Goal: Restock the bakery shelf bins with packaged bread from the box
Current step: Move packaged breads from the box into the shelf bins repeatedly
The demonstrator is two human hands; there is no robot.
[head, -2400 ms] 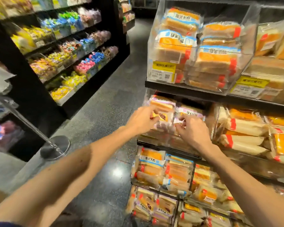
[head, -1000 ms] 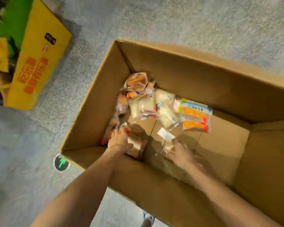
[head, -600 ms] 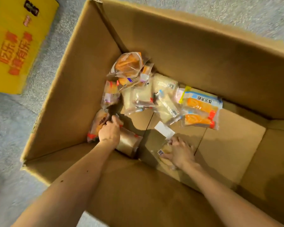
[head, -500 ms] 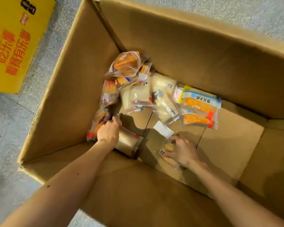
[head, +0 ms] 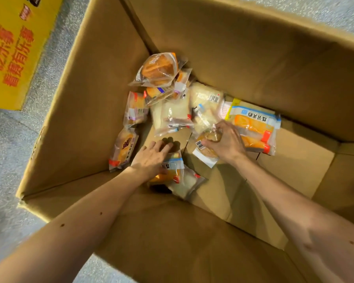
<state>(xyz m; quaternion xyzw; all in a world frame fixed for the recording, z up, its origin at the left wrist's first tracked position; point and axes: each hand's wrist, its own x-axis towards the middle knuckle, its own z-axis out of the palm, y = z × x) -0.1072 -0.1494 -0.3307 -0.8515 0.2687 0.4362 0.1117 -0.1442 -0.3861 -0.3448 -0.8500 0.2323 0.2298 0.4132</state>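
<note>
Down in the cardboard box (head: 253, 58), both of your bare hands are among the packaged bread. Your left hand (head: 151, 158) lies with fingers spread over a clear packet with a blue-and-white label and an orange slice inside (head: 172, 170), pressing on it near the box's near wall; the grip is flat and unclenched rather than closed around it. Beneath that packet a paler sandwich pack with a red corner (head: 187, 185) sticks out toward the right. Your right hand (head: 226, 142) is clenched on a small round bun in clear film (head: 205, 149), its white barcode sticker facing up, held just above the box floor. Just beyond your right knuckles sits a larger blue-topped bag of orange-crusted slices (head: 253, 127) with red tabs at its lower edge. Against the left wall leans a slim pack with a dark filling and a red end (head: 124, 149), and above it another clear pack with a pale label (head: 135, 111). Pale white-bread sandwiches in glossy wrap (head: 173, 115) crowd the middle, and a golden-brown loaf in a clear bag (head: 158, 69) rests on top of the pile near the far corner. Outside the box, on the speckled grey floor (head: 6, 144), stands a yellow carton with red lettering (head: 10, 50).
</note>
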